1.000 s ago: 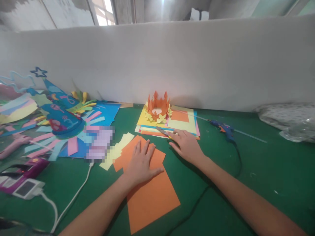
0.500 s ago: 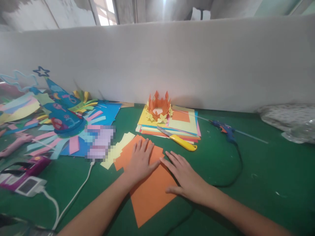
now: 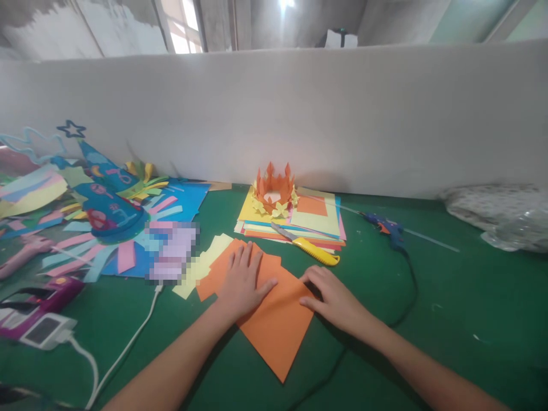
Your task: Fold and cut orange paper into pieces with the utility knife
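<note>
Flat on the smaller orange paper pieces (image 3: 208, 279) lies my left hand (image 3: 243, 282), its fingers spread. A larger orange paper sheet (image 3: 278, 337) extends from beneath it toward me, one corner pointing at the near edge. My right hand (image 3: 331, 297) pinches the right edge of this sheet between thumb and curled fingers. Pale yellow paper pieces (image 3: 201, 268) fan out to the left of the orange ones. Just beyond my hands, a yellow utility knife (image 3: 317, 251) leans on a stack of coloured paper (image 3: 317, 220). An orange paper crown (image 3: 274, 191) with yellow flowers stands on the stack.
A blue glue gun (image 3: 387, 225) rests at the right, its dark cable running toward me. Blue cone hats (image 3: 113, 211) with paper fringes stand at the left, near a pink glue gun (image 3: 28, 254). A white cable (image 3: 148, 314) crosses the left side. A white panel (image 3: 274, 108) rises behind.
My right hand has gone from lying spread to pinching the orange sheet's edge. The sheet has turned, its near corner swinging right. My left hand stays in place.
</note>
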`<state>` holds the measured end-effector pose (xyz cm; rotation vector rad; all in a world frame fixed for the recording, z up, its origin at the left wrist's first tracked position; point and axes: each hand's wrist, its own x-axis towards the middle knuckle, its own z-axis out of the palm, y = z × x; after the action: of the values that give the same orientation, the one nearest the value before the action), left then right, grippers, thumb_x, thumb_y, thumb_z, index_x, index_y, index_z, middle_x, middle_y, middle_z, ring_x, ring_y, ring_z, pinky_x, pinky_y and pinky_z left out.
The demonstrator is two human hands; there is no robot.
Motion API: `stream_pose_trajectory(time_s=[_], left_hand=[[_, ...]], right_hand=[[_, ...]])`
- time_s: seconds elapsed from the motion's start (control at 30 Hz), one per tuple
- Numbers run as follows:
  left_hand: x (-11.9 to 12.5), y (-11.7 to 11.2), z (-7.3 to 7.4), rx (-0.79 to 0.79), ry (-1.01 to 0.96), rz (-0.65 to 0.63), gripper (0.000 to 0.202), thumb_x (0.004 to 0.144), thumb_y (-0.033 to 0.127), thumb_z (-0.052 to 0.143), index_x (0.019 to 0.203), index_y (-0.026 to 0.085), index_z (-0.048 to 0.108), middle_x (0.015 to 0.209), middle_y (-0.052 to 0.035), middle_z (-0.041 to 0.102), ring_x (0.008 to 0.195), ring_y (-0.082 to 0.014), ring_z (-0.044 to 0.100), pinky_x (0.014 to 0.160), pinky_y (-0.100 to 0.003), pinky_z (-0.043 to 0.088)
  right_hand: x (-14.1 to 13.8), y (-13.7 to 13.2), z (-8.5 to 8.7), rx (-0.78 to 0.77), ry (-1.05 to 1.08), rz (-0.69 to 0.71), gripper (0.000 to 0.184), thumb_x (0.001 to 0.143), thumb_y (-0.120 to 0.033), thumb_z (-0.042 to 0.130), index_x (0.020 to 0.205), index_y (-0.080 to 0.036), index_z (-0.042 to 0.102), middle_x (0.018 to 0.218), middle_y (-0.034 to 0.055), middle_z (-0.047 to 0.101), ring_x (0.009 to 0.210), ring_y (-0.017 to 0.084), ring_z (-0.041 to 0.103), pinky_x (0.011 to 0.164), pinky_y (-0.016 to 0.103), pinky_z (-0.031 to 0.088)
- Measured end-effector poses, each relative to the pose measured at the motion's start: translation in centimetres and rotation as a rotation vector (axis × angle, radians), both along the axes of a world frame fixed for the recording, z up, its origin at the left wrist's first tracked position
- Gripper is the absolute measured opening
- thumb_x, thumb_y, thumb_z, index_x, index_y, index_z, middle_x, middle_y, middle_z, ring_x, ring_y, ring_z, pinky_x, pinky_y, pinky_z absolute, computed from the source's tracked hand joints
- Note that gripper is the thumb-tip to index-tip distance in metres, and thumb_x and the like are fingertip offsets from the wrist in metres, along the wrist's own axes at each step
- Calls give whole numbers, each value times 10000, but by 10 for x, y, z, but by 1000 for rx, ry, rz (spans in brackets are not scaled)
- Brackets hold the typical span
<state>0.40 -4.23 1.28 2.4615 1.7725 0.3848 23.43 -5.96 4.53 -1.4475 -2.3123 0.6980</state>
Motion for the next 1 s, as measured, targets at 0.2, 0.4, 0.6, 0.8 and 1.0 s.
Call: stream_pose_trajectory(time_s=[0.2, 0.4, 0.6, 0.8, 1.0], left_hand=[[0, 0, 2, -31, -13, 10, 738, 869, 652, 299, 1399, 144, 365, 1506, -130, 275, 1380, -362, 222, 1098, -543, 229], [0, 2, 3, -79, -16, 29, 753, 863, 650, 323, 1395, 120, 374, 1490, -122, 315, 1378, -384, 210, 1103, -558, 214], [1, 1, 2, -54, -54, 26, 712, 850, 618, 410, 1378, 141, 392, 1462, -142, 364, 1371, -377, 242, 1099, -560, 218], [-2, 5, 3, -6, -108, 21, 588, 888, 497, 429, 1352, 137, 402, 1435, -157, 399, 1352, -340, 302, 1088, -563, 234], [-7, 7, 1, 80, -159, -11, 453, 881, 380, 479, 1272, 151, 464, 1349, -167, 482, 1283, -318, 401, 1056, -566, 281]], right_hand=[[13, 12, 7, -276, 373, -74, 50, 765, -246, 498, 743, -204, 514, 725, 7, 586, 716, 186, 571, 639, 302, 451], [66, 40, 38, -177, 644, -483, 262, 686, -296, 595, 928, -208, 552, 770, -4, 600, 628, 145, 563, 540, 238, 429], [114, 70, 21, -267, 938, -787, 320, 621, -201, 680, 939, -199, 640, 660, -10, 577, 485, 90, 473, 374, 179, 331], [119, 79, -5, -335, 1002, -776, 249, 623, -140, 704, 872, -139, 690, 684, 36, 617, 432, 45, 400, 344, 160, 346], [118, 83, -12, -300, 975, -777, 266, 658, -117, 673, 922, -152, 674, 725, 37, 626, 485, 65, 473, 440, 174, 464]])
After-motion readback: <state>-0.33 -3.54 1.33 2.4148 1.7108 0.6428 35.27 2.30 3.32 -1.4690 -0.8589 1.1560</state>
